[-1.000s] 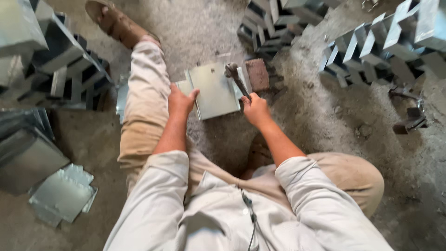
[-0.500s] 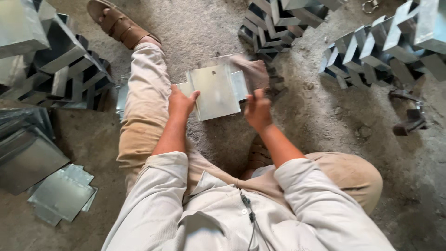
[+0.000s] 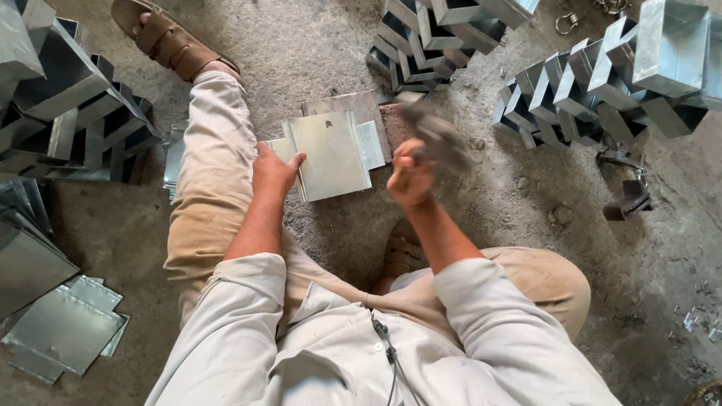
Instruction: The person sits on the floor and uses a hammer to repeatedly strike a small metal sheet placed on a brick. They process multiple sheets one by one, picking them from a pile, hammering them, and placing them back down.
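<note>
surface: I see a rough grey concrete floor [image 3: 316, 45], dusty, with metal scraps at the right edge.
room: floor-level workshop; I count three clusters of folded sheet-metal boxes: left stack [image 3: 68, 105], top stack [image 3: 436, 37], right stack [image 3: 602, 75].
flat sheets: a pile of flat cut blanks [image 3: 60, 331] at lower left; count unclear.
work piece: one notched sheet-metal blank [image 3: 331, 154] lies flat on the floor between the legs, just ahead of me.
left hand [image 3: 274, 171]: pressed on the blank's left edge, fingers spread.
right hand [image 3: 410, 177]: clamped on a hammer [image 3: 436, 135], raised and blurred, right of the blank.
hands: apart.
sandal [image 3: 162, 37]: one on the outstretched foot, top left.
</note>
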